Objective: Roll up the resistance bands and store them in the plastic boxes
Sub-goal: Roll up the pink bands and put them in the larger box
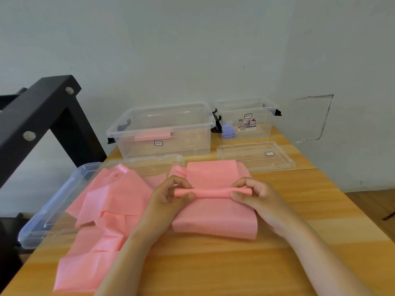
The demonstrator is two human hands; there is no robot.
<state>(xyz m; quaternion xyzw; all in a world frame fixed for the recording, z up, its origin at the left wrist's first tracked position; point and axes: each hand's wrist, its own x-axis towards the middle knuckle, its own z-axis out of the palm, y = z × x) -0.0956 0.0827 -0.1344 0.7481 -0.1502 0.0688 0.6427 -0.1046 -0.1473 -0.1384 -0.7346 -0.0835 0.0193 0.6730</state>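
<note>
A pink resistance band (215, 216) lies flat on the wooden table in front of me, with a thin rolled part (210, 192) across its middle. My left hand (171, 194) pinches the left end of that roll and my right hand (254, 195) pinches the right end. Another pink band (102, 212) lies crumpled and spread out to the left. A large clear plastic box (162, 133) stands open at the back with a folded pink band (152, 136) inside. A smaller clear box (248, 119) stands open to its right with a purple band (228, 131) inside.
One clear lid (256, 155) lies in front of the smaller box. A second clear lid (57, 201) lies at the table's left edge, partly under the crumpled band. A black metal frame (40, 116) rises at the left. The wall is close behind the boxes.
</note>
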